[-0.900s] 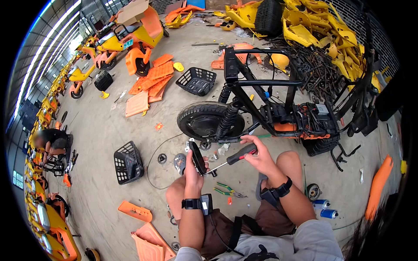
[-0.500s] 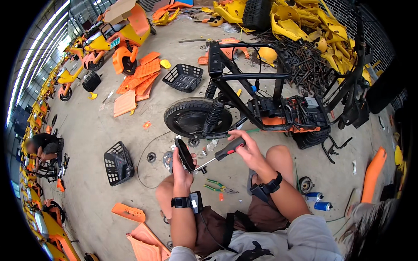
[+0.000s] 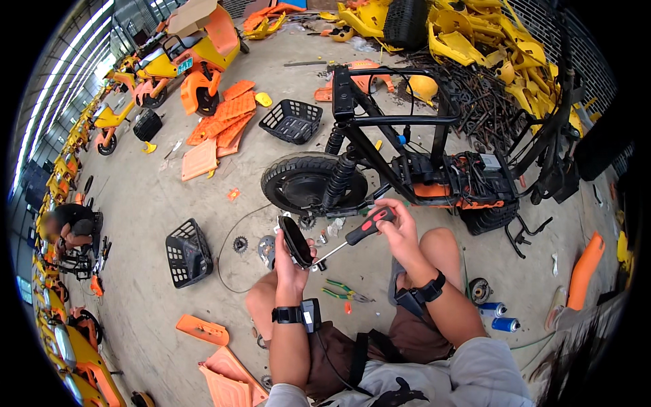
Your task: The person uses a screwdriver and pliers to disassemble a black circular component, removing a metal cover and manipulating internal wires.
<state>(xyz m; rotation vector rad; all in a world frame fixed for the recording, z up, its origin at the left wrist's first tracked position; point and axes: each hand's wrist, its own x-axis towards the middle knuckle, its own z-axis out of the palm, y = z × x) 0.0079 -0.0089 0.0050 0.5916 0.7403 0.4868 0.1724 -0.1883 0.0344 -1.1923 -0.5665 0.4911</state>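
While the left hand [image 3: 290, 277] holds a black part [image 3: 296, 242], the right [image 3: 400, 234] a screwdriver [image 3: 371, 226], pliers [image 3: 348, 292] lie nearby.

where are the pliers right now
In the head view, the green-handled pliers lie on the floor just below centre, between the person's bent legs, just above a small orange piece.

One screwdriver [image 3: 370, 227], one pair of pliers [image 3: 351, 295], two cans [image 3: 504, 324]
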